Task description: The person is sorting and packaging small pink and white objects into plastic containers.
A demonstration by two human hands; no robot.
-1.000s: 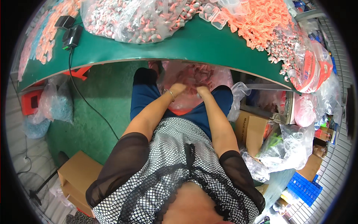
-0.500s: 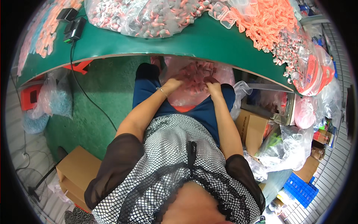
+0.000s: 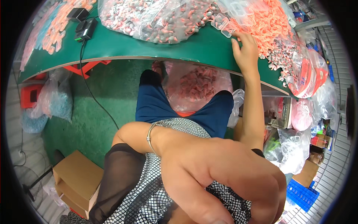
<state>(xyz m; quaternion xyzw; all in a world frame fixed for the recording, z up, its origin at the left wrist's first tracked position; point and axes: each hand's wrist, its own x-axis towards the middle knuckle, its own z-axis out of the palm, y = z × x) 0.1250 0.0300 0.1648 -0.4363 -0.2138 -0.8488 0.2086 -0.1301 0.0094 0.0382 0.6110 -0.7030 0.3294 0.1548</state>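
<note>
Head view: orange cords point(image 3: 271, 23) are seen just beyond the right hand point(image 3: 247, 54), well apart from the left hand point(image 3: 223, 158); fingers are curled, but whether anything is gripped cannot be told.

We looked forward and down from the wearer's head through a wide fisheye, the left hand point(image 3: 223, 160) very near, the green table point(image 3: 126, 48) farther off.

The desk point(image 3: 115, 45) has a smooth green top, and light shines off it. The floor point(image 3: 80, 138) under the desk is green too. Pale walls with lines stand left point(image 3: 31, 156) and right point(image 3: 337, 160) of the desk. A brown cardboard box point(image 3: 80, 171) sits nearer than the desk, toward its left.
</note>
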